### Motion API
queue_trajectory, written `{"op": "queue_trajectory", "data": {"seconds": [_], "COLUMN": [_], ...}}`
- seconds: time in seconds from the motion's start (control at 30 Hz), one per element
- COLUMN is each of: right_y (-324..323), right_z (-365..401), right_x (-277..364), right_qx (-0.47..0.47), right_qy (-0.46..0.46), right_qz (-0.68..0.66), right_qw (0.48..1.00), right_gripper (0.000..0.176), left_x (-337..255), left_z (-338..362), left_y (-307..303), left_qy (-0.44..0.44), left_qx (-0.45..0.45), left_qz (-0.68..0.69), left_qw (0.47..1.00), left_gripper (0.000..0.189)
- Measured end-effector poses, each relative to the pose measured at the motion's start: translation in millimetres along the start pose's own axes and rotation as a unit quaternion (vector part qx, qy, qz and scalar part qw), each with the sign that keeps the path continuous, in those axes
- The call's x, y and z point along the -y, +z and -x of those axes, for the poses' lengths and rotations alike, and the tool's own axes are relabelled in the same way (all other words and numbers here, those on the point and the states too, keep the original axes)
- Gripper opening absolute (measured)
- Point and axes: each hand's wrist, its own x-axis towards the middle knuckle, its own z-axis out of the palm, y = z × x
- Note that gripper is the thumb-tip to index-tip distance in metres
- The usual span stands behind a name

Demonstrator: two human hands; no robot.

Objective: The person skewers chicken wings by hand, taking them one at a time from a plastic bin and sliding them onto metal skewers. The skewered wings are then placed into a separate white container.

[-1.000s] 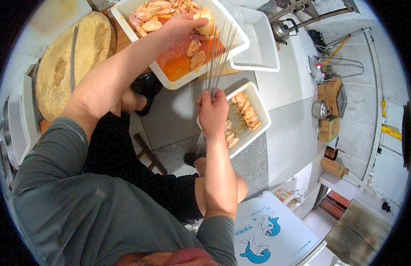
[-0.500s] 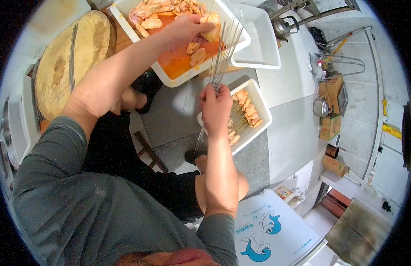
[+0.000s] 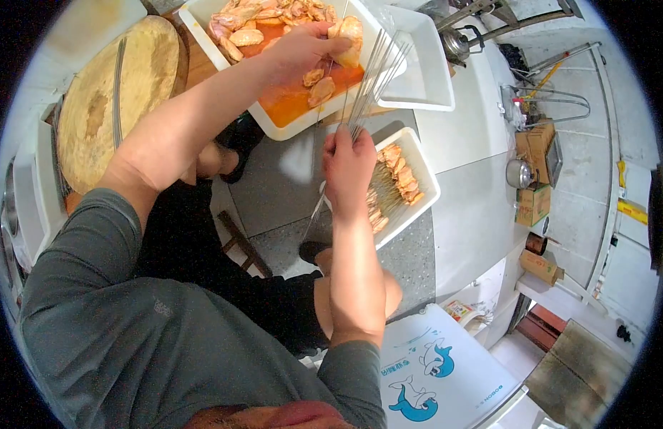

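Observation:
My left hand [image 3: 306, 51] pinches a piece of marinated chicken [image 3: 347, 41] above a large white tub [image 3: 278, 131] of chicken pieces in orange liquid. Close below it, my right hand [image 3: 349, 168] is closed around a bundle of thin metal skewers [image 3: 371, 82], their upper ends fanned out beside the chicken. One thin skewer runs near the held piece; whether it pierces the meat I cannot tell. Partly behind my right hand, a smaller white tray [image 3: 426, 187] holds skewered chicken in rows.
A round wooden board [image 3: 88, 107] with skewers on it stands at the left. Right of the tub is another white tray [image 3: 446, 86]. Two kettles, one a metal kettle [image 3: 517, 174], and cardboard boxes stand further right. A white lid with dolphin drawings [image 3: 453, 365] lies lower right.
The chicken piece in my left hand has shifted slightly right. The skewers' upper ends have spread and tilted to the right, while my right hand stays nearly in place.

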Motion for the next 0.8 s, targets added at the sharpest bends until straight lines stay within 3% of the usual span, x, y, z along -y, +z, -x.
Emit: {"op": "queue_trajectory", "data": {"seconds": [0.63,0.8], "right_y": [12,11], "right_z": [-22,-27], "right_x": [-9,-15], "right_qx": [-0.039,-0.036], "right_qy": [-0.042,-0.05], "right_qz": [0.018,0.045], "right_qw": [0.998,0.997], "right_gripper": [0.014,0.014], "left_x": [5,1], "left_z": [15,15], "left_y": [18,21], "left_qy": [-0.069,-0.081], "left_qx": [-0.007,-0.058], "left_qz": [0.025,0.025], "left_qw": [0.997,0.995], "left_gripper": [0.034,0.033]}}
